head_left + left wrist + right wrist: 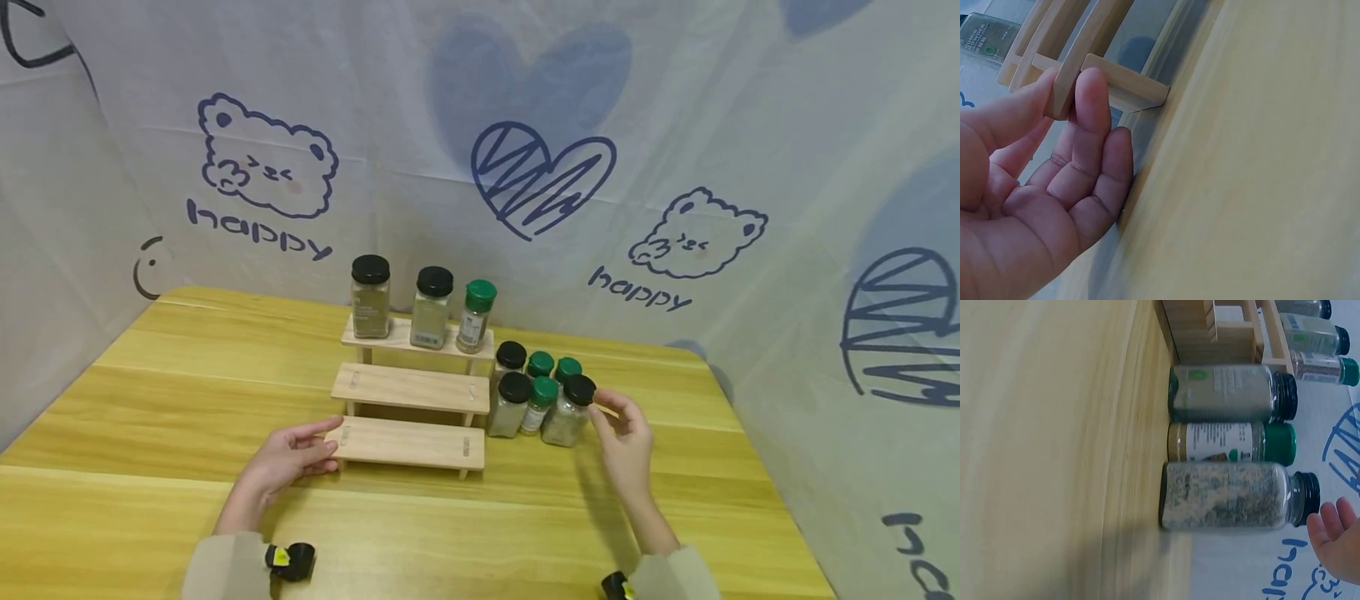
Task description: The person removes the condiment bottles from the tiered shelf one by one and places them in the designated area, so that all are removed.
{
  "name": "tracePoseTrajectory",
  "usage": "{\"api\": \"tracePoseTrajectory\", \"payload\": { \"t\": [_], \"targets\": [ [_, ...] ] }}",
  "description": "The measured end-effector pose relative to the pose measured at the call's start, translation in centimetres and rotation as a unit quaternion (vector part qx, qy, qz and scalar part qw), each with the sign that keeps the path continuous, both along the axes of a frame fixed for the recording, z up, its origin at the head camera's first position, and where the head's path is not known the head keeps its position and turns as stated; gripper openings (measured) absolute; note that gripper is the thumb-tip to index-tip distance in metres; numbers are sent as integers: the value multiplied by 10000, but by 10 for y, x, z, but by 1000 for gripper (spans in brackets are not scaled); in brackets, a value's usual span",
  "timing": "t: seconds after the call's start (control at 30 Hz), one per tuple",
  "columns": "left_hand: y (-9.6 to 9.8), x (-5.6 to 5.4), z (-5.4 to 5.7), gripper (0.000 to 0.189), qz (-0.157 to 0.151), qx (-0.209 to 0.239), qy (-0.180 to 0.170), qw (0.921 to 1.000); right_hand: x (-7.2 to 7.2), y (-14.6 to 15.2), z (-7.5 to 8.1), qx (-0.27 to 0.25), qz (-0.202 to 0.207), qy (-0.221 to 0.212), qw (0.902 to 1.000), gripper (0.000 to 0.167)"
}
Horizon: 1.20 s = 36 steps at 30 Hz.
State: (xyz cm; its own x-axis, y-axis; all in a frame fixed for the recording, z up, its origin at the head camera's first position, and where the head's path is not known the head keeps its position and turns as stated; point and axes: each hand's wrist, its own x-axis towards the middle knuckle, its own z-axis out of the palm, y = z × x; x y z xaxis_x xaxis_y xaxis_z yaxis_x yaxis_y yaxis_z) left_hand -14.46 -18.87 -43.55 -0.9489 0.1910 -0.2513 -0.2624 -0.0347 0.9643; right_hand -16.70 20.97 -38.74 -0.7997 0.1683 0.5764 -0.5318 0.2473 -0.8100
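The rack (411,389), its lowest step (408,442) pinched by the left hand (288,454), stood just right of that hand; the right hand (626,437), loosely curved, was beside a jar (566,423), at its black lid (580,389), grip unclear.

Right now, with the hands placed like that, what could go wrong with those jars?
The left hand pinches one end of the wooden rack's lowest step; a tug there might topple the three jars on the top step. The right hand is at the black lid of the front row's rightmost jar; a clumsy nudge could tip it into the green-lidded jar close beside it.
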Motion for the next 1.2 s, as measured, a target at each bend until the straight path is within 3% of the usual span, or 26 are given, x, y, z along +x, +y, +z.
{"api": "tracePoseTrajectory", "payload": {
  "t": [0.13,0.57,1.2],
  "targets": [
    [0,-1,-1,50,-13,-127,7,9999,9,-12,9,-88,42,-23,9999,13],
    [3,-3,1,49,2,-577,192,9981,-1,-25,-9,-358,533,-98,9979,9],
    [6,-2,5,47,52,-855,266,9960,-11,-67,17,-415,765,42,9962,8]
  ]
}}
